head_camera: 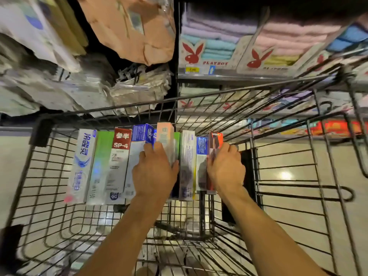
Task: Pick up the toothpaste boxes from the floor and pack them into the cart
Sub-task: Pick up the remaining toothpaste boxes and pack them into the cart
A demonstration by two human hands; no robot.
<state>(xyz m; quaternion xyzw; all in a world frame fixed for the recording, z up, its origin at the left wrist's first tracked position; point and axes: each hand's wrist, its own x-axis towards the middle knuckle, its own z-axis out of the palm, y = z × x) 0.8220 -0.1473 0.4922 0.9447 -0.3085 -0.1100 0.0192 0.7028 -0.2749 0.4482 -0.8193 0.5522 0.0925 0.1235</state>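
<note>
Several toothpaste boxes stand side by side in a row inside the black wire cart (59,198), against its far end. At the left are a white and blue box (81,162), a green box (101,166) and a red and white SP-4 box (119,156). My left hand (154,172) lies over the middle of the row, fingers around a pale pink box (164,134) beside a blue box (142,134). My right hand (226,168) grips the red box (215,140) at the row's right end. A white box (187,162) stands between my hands.
Store shelves rise beyond the cart: wrapped packages (79,90) on the left, boxed folded towels (219,44) with a rabbit logo on the right. Shiny beige floor tiles (284,174) show through the cart's wires. The cart's near half holds no boxes.
</note>
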